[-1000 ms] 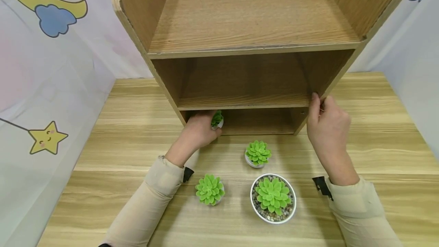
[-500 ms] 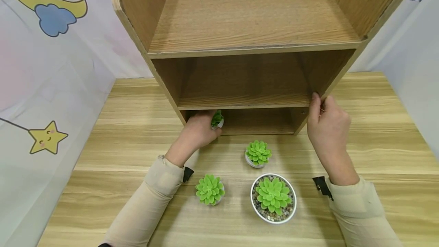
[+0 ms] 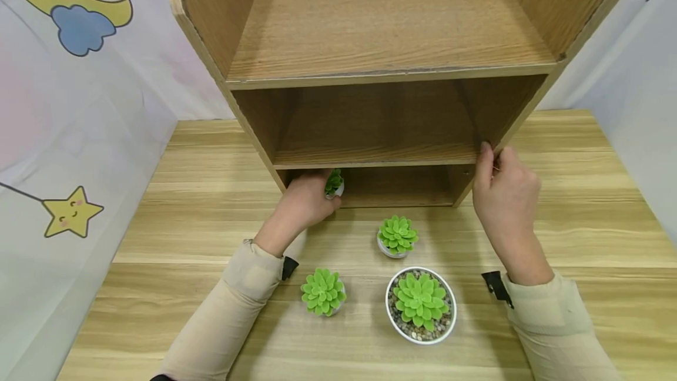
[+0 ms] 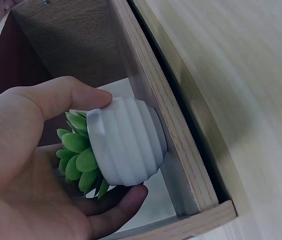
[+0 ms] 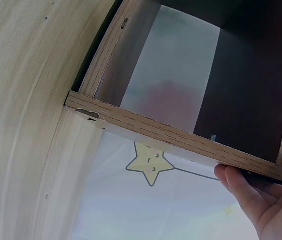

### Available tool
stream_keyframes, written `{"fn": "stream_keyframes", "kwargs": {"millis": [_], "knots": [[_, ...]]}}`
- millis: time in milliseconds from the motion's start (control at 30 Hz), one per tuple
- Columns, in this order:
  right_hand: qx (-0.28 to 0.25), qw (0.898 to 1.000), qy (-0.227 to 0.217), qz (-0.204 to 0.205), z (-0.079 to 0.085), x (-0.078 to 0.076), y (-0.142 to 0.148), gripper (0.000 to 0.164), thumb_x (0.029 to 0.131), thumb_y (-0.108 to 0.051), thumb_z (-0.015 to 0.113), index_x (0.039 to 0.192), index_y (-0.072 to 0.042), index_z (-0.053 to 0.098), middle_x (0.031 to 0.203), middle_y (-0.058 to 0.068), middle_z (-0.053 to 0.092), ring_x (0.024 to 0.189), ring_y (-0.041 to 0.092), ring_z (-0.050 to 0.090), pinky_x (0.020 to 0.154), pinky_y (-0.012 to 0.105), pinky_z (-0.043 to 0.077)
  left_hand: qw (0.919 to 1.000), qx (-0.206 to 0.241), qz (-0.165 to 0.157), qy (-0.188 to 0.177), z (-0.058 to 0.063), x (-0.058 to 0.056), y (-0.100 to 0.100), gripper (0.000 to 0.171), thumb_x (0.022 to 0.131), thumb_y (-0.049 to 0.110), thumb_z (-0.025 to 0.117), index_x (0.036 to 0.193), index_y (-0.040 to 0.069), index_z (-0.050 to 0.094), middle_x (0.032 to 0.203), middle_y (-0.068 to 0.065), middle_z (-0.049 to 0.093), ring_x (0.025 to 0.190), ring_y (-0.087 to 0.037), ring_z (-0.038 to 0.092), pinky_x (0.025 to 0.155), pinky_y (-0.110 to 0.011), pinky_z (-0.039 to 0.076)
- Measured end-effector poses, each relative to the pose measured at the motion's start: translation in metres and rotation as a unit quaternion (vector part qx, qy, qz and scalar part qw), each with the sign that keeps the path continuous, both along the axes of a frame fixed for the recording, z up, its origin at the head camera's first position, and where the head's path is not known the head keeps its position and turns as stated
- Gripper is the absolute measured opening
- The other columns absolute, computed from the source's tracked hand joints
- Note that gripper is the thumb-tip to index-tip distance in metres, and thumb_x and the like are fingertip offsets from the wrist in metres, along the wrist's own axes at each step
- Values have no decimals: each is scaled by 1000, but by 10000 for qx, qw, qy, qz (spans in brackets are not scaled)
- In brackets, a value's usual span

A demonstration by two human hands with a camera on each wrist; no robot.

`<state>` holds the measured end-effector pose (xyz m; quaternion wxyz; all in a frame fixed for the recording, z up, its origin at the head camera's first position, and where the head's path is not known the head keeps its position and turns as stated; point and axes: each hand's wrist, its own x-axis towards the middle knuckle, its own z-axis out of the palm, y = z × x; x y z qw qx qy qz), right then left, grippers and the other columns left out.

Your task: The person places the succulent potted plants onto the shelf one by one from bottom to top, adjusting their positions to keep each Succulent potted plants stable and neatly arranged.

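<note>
L hand (image 3: 304,197) clamped round a small white ribbed ceramic-looking pot (image 4: 126,140) w/ green rosette succulent (image 4: 76,160), thumb one side, fingers the other. Pot's in the btm compartment (image 3: 404,187), near its left wall; base looks at or on the board, can't tell if it bears weight. Risk: fingers sit btwn pot & wall, so pulling out could snag & tip it. Low headroom too: a lift might scrape leaves.

R hand (image 3: 505,190) pinches the right edge of the brown wood-grain shelf unit (image 3: 391,22); an uneven tug could shift it & jog the pot.

Further out: green succulent in small white pot (image 3: 398,237) in front, a 2nd green succulent (image 3: 323,293), plus pebble-filled round white bowl (image 3: 421,304). L sleeve (image 3: 227,310) runs near the 2nd; a low swing could topple it.
</note>
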<state>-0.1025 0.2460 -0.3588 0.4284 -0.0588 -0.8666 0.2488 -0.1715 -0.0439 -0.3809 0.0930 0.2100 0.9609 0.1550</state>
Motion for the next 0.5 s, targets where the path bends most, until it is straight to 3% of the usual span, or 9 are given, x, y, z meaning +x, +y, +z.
{"fn": "stream_keyframes", "kwargs": {"millis": [200,500], "knots": [[-84,9999,-69,-59,0,0,0,35,92,-19,51,64,3,51,53,13,48,43,33,46,42,47,31,9999,29,13,-105,0,0,0,69,81,33,61,141,9,36,93,-10,59,76,-23,53,67,-38,45],[-48,10000,-60,-47,0,1,0,35,92,-19,51,64,2,50,52,13,48,43,32,46,41,45,30,9999,-46,51,-132,-1,0,2,77,80,43,63,143,12,31,112,-14,58,97,-29,54,82,-41,44]]}}
